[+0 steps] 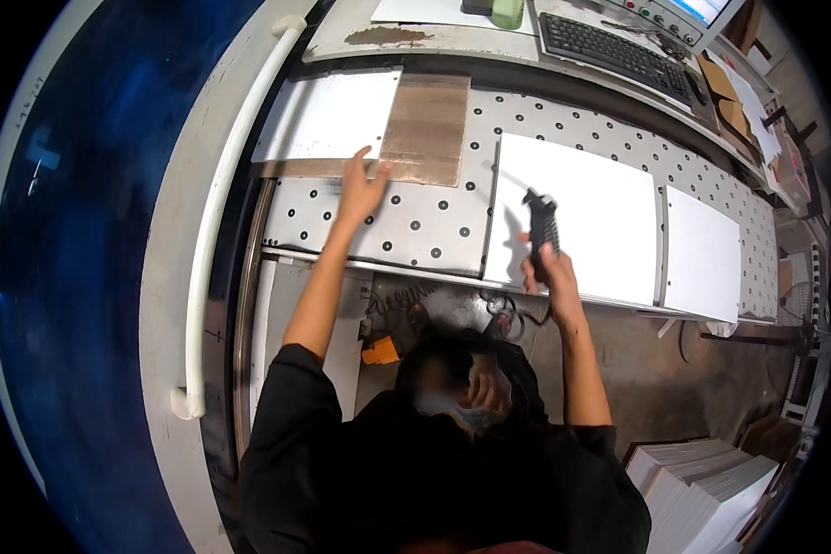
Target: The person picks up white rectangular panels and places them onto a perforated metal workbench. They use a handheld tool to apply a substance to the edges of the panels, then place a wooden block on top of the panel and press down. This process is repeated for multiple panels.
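Observation:
My left hand (364,192) is open with its fingers spread, over the lower edge of a brown board (426,125). A white sheet (333,115) lies on this board, its lower right corner near my fingertips. In my right hand (554,274) is a black tool (544,231) with a ribbed body and a thin, blurred nozzle, much like an air blow gun. My fingers are wrapped round its lower end. The nozzle points up and left above a large white panel (586,212), and the tool casts a shadow there. To the right lies a smaller white panel (702,249).
The pale worktop (415,226) is dotted with black round spots. Along the left runs a white rail (214,203). A keyboard (614,57) and a monitor (702,14) stand on the far shelf. Coiled hoses (402,300) hang below; stacked boards (702,485) sit at lower right.

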Action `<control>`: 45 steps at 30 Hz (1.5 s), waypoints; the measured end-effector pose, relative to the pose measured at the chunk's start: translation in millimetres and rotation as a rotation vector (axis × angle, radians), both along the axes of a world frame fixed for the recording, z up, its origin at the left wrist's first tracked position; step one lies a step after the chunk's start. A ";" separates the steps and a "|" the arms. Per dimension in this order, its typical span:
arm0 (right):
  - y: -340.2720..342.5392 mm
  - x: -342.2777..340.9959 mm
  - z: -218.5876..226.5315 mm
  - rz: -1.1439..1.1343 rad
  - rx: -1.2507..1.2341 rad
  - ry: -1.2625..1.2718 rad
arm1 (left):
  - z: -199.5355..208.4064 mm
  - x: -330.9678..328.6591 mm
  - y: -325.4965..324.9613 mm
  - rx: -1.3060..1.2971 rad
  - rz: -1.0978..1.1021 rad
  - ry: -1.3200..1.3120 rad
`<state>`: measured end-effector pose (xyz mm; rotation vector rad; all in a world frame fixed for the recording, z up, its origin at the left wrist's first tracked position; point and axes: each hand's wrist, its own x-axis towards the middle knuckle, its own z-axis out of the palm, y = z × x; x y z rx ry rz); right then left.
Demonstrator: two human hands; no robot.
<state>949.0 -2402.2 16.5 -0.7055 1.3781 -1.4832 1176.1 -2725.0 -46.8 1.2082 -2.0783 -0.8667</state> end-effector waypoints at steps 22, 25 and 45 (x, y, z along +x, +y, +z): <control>0.4 49.8 35.8 0.580 0.364 0.198 | -67.8 -3.2 69.2 -0.461 0.144 -0.409; -7.6 50.6 19.0 0.290 0.378 0.318 | -65.4 -0.4 96.6 -0.430 0.128 -0.374; -85.9 90.3 2.8 0.127 0.186 0.834 | 20.7 -18.9 166.5 0.550 -0.338 0.721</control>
